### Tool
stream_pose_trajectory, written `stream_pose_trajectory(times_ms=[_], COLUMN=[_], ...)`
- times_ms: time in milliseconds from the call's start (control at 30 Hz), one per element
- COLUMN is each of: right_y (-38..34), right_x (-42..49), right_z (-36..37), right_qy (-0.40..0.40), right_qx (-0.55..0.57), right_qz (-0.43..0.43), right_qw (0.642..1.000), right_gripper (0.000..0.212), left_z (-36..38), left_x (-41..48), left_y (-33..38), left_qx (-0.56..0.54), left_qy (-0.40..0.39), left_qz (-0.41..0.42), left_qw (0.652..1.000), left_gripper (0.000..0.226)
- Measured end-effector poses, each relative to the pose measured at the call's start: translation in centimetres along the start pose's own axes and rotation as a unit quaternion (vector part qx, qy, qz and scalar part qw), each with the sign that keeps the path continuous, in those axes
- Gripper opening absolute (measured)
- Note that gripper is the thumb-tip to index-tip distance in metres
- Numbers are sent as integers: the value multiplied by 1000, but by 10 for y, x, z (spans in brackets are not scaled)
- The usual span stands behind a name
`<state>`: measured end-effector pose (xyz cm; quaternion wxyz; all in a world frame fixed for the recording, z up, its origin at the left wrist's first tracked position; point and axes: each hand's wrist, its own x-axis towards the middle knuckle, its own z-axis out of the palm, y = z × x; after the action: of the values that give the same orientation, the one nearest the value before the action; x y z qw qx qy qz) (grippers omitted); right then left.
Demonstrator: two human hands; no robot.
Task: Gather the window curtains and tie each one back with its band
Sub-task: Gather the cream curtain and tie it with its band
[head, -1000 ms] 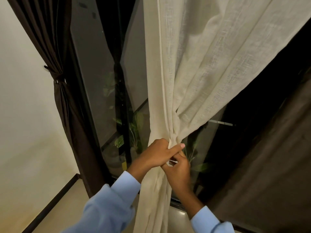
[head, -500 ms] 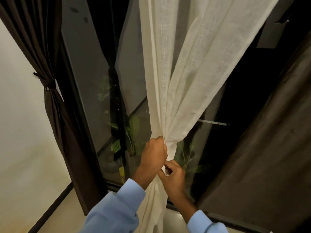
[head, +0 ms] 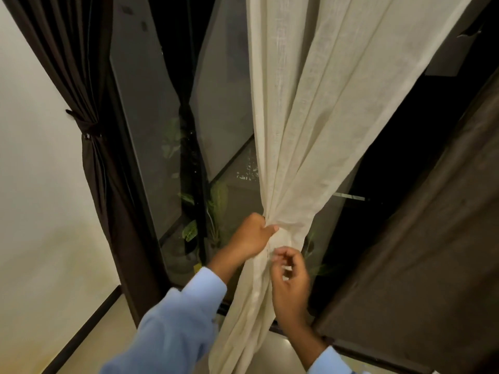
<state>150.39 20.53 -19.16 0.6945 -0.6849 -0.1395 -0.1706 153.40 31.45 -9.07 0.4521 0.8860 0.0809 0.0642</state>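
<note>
A cream sheer curtain [head: 310,117] hangs in front of the dark window glass and is bunched into a narrow waist. My left hand [head: 252,236] grips that bunched waist from the left side. Just below and to the right, my right hand [head: 290,279] hovers with fingers loosely curled, a little apart from the fabric; it is blurred and I cannot make out a band in it. At the far left a dark brown curtain [head: 89,85] hangs gathered, with a dark band [head: 85,128] around its middle.
A second dark brown curtain [head: 432,252] hangs loose on the right. The window glass [head: 151,117] shows reflections and potted plants [head: 213,211] behind it. A pale wall [head: 35,211] with a dark skirting runs along the left, above a light floor.
My right hand has come away from the bunched cream curtain and dropped lower right. My left hand keeps its hold on the gather, which now looks fuller.
</note>
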Motion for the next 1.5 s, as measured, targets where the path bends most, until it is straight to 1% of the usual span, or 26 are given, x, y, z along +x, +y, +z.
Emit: stream_pose_trajectory(times_ms=[67, 100, 133, 233, 367, 400, 433, 500, 567, 633, 700, 767, 833, 867, 933, 967, 1033, 1100, 1167, 1200, 1233, 1300, 1367, 1433, 1500], right_y=[6, 7, 7, 1, -6, -8, -7, -7, -10, -13, -19, -24, -26, -26, -23, -21, -19, -22, -27, -28, -27, -27, -27, -26, -22], right_x=[-11, -13, -15, -16, -12, -11, -9, -7, -7, -7, -6, -1, 6, 9, 15, 17, 23, 32, 44, 52, 60, 78, 96, 114, 131], right_z=[5, 9, 12, 21, 25, 26, 27, 26, 22, 16, 9, 2, -6, -11, -21, -26, -37, -49, -62, -69, -77, -92, -103, -108, -105], right_qy=[-60, -73, -70, -37, -46, -44, -45, -49, -49, -48, -79, -117, -122, -120, -120, -123, -132, -189, -265, -285, -288, -256, -218, -190, -172], right_qx=[-28, -42, -52, -53, -65, -44, -23, -19, -25, 10, 71, 160, 216, 215, 170, 138, 85, 27, -80, -149, -226, -351, -384, -391, -423], right_qz=[37, 51, 62, 96, 144, 157, 164, 167, 179, 198, 241, 313, 379, 398, 413, 405, 354, 281, 201, 157, 116, 54, 33, 36, 34], right_qw=[997, 995, 994, 993, 986, 986, 985, 985, 982, 979, 965, 929, 892, 884, 887, 895, 922, 941, 940, 934, 923, 899, 897, 900, 889], right_gripper=[19, 22, 27, 45, 48, 45, 38, 23, 23, 23, 28, 38, 46, 42, 26, 22, 20, 18, 20, 21, 18, 9, 6, 8, 16], left_z=[-8, -10, -10, -10, -8, -8, -9, -12, -14, -16, -16, -15, -15, -14, -14, -14, -13, -11, -11, -10, -9, -7, -5, -3, -3], left_x=[8, 11, 14, 18, 19, 19, 20, 20, 20, 21, 21, 21, 21, 21, 21, 21, 22, 22, 22, 21, 20, 16, 10, 4, -3], left_y=[1, 1, 1, 1, 6, 6, 7, 8, 8, 7, 6, 5, 5, 6, 6, 6, 6, 5, 5, 4, 3, 0, -4, -5, -5], left_qx=[-39, -45, -48, -62, -43, -47, -53, -66, -78, -80, -75, -68, -65, -61, -45, -34, -10, 19, 45, 53, 61, 90, 117, 109, 86], left_qy=[-34, -45, -57, -77, -83, -92, -103, -128, -140, -138, -132, -131, -128, -124, -121, -121, -118, -106, -98, -98, -96, -83, -65, -60, -69], left_qz=[-35, -47, -56, -67, -64, -63, -64, -72, -82, -86, -81, -72, -67, -68, -61, -54, -42, -33, -26, -23, -19, -7, 18, 56, 78], left_qw=[998, 997, 996, 993, 994, 993, 991, 987, 984, 983, 985, 986, 987, 988, 990, 991, 992, 994, 994, 993, 993, 992, 991, 991, 991], left_gripper=[33, 27, 23, 24, 24, 25, 24, 22, 25, 26, 26, 27, 29, 30, 32, 33, 35, 36, 35, 35, 33, 24, 16, 31, 41])
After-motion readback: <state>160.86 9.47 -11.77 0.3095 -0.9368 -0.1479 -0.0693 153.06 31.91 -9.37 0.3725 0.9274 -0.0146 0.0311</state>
